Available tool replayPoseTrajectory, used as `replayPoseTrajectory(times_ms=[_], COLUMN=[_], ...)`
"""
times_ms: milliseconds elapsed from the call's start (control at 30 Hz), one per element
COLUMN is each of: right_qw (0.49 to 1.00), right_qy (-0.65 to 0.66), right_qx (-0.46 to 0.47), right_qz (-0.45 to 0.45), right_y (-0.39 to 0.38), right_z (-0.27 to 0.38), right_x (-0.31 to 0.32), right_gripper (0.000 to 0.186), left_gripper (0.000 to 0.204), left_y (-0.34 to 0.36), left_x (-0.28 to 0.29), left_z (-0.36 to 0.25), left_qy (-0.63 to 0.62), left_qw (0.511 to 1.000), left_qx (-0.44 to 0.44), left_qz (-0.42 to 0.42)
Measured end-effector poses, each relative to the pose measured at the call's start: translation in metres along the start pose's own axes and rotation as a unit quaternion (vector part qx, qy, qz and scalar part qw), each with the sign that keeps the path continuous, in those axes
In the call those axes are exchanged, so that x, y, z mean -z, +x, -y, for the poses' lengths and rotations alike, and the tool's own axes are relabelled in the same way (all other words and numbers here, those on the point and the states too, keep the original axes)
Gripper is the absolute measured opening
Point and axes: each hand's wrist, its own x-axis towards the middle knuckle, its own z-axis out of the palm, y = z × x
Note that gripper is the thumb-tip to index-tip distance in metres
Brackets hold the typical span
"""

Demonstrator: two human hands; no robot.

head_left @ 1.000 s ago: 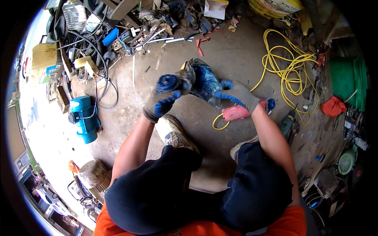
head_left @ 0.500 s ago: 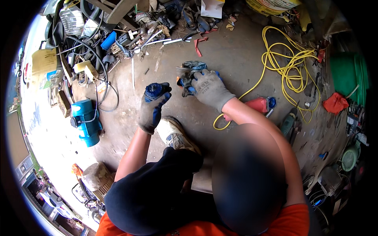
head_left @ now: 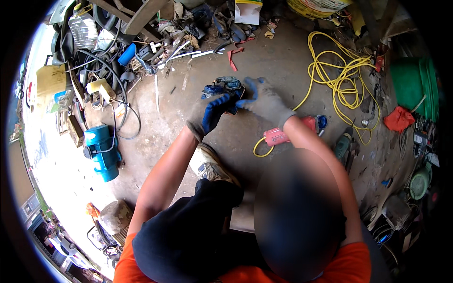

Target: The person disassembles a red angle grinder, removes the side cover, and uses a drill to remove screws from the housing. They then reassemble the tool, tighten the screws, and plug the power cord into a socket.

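Both of my hands wear grey gloves with blue coating. My left hand (head_left: 210,112) is closed on a crumpled bundle (head_left: 224,86) of dark plastic and shiny blue material above my left shoe (head_left: 210,165). My right hand (head_left: 266,101) is at the bundle's right edge, its fingers bent but apart, the thumb side touching or very near it. Below my right wrist a pink-red power tool (head_left: 278,136) with a yellow cord lies on the concrete floor (head_left: 177,118).
A coiled yellow cord (head_left: 349,89), green container (head_left: 413,87), red cloth (head_left: 398,120) and dark green tool (head_left: 343,148) are at the right. A blue motor-like machine (head_left: 101,153) stands at the left. Piled scrap and hoses (head_left: 118,66) line the back and left.
My left hand has moved up and right onto the crumpled bundle. My right hand, which was over it half a second ago, has shifted right and loosened its fingers.
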Motion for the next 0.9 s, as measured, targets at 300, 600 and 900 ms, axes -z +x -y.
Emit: replayPoseTrajectory(times_ms=[300, 600, 900], right_qw=[0.947, 0.901, 0.777], right_qy=[-0.246, 0.419, 0.592], right_qx=[0.2, 0.107, 0.142], right_qz=[-0.056, 0.045, -0.158], right_y=[-0.012, -0.107, -0.201], right_z=[0.02, 0.004, -0.082], right_x=[-0.024, 0.076, 0.069], right_gripper=[0.042, 0.032, 0.063], left_gripper=[0.03, 0.056, 0.06], left_y=[-0.051, -0.037, 0.015], left_x=[-0.016, -0.125, -0.244], left_z=[-0.036, -0.112, 0.041], left_qy=[0.213, 0.278, 0.042], left_qw=[0.938, 0.954, 0.989], left_qx=[-0.011, 0.082, 0.037], left_qz=[-0.272, 0.074, 0.14])
